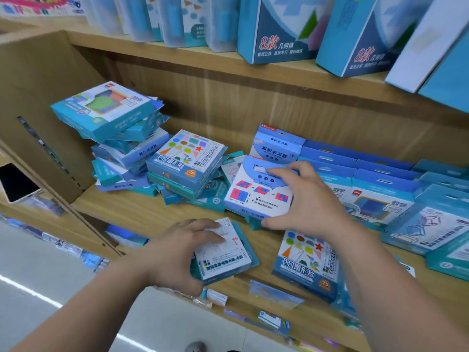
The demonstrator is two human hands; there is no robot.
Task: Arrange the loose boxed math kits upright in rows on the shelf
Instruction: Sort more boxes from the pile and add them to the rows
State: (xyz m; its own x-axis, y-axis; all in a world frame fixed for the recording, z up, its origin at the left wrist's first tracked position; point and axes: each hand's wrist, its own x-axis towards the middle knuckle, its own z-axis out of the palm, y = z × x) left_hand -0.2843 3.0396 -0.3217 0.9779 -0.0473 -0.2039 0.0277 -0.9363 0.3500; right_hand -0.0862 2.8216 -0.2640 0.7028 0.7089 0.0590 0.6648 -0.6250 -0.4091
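"See the left hand [177, 252]? Its fingers are curled round that white-and-teal box [223, 257], close to the front lip of the shelf [142, 212], at six o'clock from the jumble."

"And the right hand [304, 199] is gripping as well. Its fingers are hooked over the far edge of the pink-and-blue squares box [256, 196], with the thumb at the near edge. That box lies tilted against the heap, at nine o'clock from the standing row [355, 168]."

"The leaning stack [121, 138] at ten o'clock is what bothers me. It tips toward the middle, and its top box overhangs."

"Agreed. The squares box lies right against the heap beside that stack. If it gets tugged out sharply, I'd guess the colourful shapes box [187, 158] slides first and the stack could follow."

"The left side has a plainer risk. That box sits so near the lip that a slack hold would drop it to the floor."

"There's also the flat shapes box [307, 260] at five o'clock from the right hand, near the edge too. The right forearm passes just beside it, so a careless sweep might knock it off."

"Only the kits on the right stand upright. The rest lie flat or heaped, so I'd say there's plenty left to do."
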